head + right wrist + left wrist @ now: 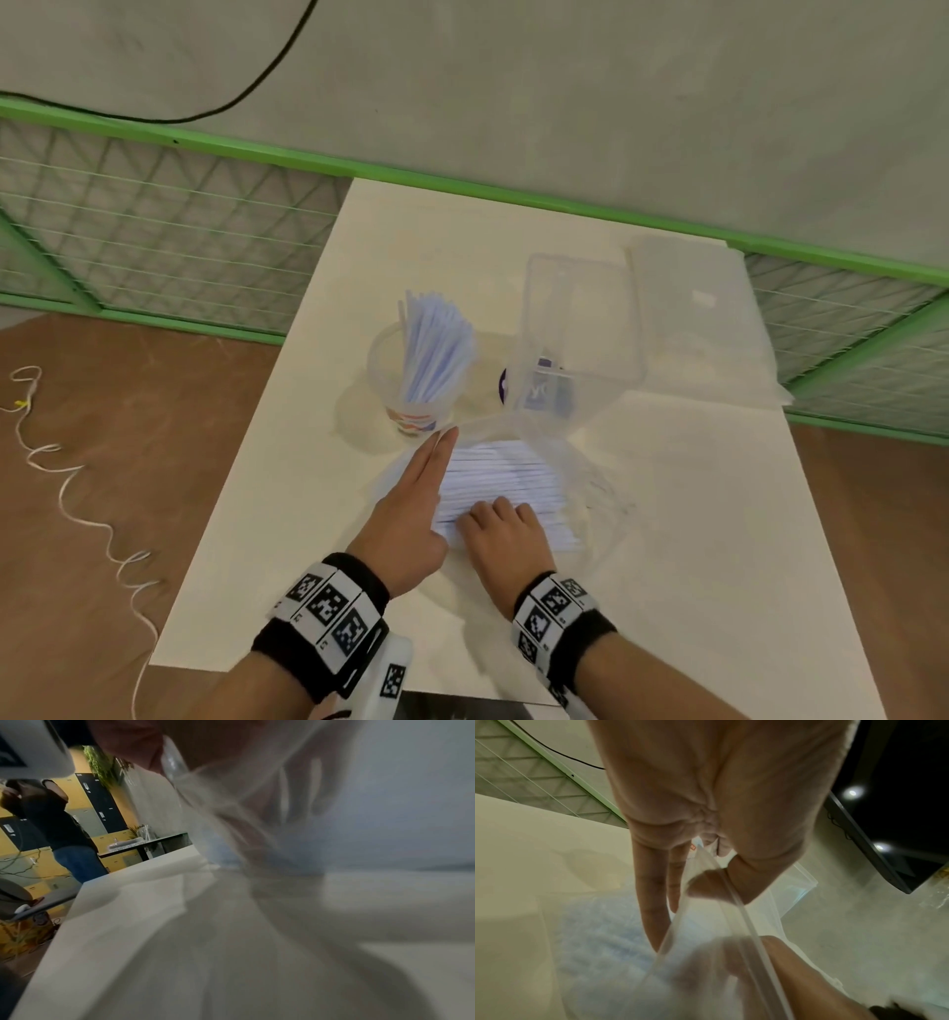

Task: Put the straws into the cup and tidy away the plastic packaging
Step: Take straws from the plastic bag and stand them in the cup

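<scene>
A clear cup [413, 390] on the pale table [693, 514] holds a bunch of white straws [436, 349] standing upright. Just in front of it, more white straws [508, 478] lie flat inside a clear plastic bag [580, 478]. My left hand [411, 503] lies along the left ends of these straws with straight fingers pointing at the cup. In the left wrist view its thumb [713, 888] and fingers [654, 902] have the bag's edge [739, 902] between them. My right hand [503, 529] has curled fingers on the near straws. In the right wrist view its fingers [295, 791] show blurred through the film.
A clear plastic container [575, 334] stands right of the cup, with a flat clear sheet or lid [693, 308] behind it at the table's back right. A green mesh fence [154, 231] borders the table. A person [59, 825] stands off to the side. A white cord [67, 488] lies on the floor.
</scene>
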The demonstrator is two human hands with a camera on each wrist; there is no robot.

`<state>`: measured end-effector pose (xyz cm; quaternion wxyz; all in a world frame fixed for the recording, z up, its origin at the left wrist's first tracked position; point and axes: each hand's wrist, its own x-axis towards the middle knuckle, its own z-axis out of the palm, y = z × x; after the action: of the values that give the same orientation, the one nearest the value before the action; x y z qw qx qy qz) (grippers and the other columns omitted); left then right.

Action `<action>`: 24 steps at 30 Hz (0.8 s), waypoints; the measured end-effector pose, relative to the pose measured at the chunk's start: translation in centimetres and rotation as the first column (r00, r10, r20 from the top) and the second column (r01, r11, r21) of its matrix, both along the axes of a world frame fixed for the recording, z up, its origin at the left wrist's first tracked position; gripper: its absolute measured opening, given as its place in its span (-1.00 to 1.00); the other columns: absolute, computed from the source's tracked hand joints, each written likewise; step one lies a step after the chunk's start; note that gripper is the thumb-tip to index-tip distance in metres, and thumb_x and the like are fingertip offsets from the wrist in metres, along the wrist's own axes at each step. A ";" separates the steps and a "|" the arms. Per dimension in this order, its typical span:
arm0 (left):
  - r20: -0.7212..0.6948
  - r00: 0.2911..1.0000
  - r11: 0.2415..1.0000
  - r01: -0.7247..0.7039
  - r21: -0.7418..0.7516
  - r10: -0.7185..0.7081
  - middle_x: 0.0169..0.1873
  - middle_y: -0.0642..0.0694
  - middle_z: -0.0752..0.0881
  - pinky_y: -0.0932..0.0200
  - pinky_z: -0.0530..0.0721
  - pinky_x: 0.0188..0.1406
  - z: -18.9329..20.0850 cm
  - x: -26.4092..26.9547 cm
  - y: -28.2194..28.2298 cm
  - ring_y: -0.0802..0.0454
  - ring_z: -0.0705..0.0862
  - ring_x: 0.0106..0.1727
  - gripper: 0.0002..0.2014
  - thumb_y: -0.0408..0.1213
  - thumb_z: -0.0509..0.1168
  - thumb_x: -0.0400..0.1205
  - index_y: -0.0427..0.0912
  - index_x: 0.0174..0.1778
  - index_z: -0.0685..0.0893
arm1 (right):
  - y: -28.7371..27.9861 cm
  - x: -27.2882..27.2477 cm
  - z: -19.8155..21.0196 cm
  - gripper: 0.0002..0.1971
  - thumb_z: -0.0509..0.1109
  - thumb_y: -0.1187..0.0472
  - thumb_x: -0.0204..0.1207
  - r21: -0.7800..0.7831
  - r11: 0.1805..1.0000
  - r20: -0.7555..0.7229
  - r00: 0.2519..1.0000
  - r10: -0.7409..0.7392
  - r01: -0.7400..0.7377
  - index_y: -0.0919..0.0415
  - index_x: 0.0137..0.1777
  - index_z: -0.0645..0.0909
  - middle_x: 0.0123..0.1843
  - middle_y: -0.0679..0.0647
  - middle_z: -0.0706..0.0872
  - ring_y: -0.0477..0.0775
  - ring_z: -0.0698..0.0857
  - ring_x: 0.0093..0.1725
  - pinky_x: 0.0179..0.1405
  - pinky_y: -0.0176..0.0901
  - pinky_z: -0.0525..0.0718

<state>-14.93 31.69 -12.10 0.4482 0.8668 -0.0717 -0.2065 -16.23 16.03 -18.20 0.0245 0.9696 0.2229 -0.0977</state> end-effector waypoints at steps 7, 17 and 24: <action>-0.080 0.997 1.000 0.001 -0.009 -0.001 0.66 0.41 -0.12 0.46 0.48 0.13 0.2 -0.3 0.9 0.15 0.50 0.36 0.06 -0.61 0.21 0.44 0.28 0.69 -0.14 | 0.7 0.4 -0.3 -0.70 0.70 0.20 -0.11 -0.056 0.998 -0.059 0.998 -0.011 0.008 0.06 -0.44 0.63 -0.46 -0.02 0.65 0.10 0.64 -0.45 -0.43 -0.06 0.61; -0.087 0.996 1.000 0.025 -0.009 -0.026 0.63 0.44 -0.13 0.53 0.45 0.09 0.2 -0.4 1.3 0.13 0.51 0.36 0.06 -0.64 0.19 0.43 0.24 0.70 -0.13 | 1.1 0.6 -0.2 -0.74 0.66 0.22 -0.06 -0.067 0.997 -0.077 0.996 -0.045 0.040 0.07 -0.39 0.66 -0.41 0.00 0.68 0.12 0.67 -0.39 -0.38 -0.03 0.62; -0.063 0.998 1.000 0.000 -0.007 0.000 0.57 0.51 -0.12 0.41 0.49 0.18 -0.2 -1.0 1.1 0.12 0.50 0.41 0.07 -0.64 0.19 0.43 0.25 0.70 -0.14 | 1.1 0.6 0.2 -0.75 0.29 0.28 0.54 -0.129 0.991 -0.151 0.988 0.006 -0.025 0.21 0.22 0.51 0.11 0.19 0.70 0.30 0.65 0.12 0.20 0.16 0.43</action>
<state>-15.94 32.83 -12.27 0.4532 0.8583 -0.0582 -0.2337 -15.67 17.15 -17.97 0.0718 0.9540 0.2248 -0.1849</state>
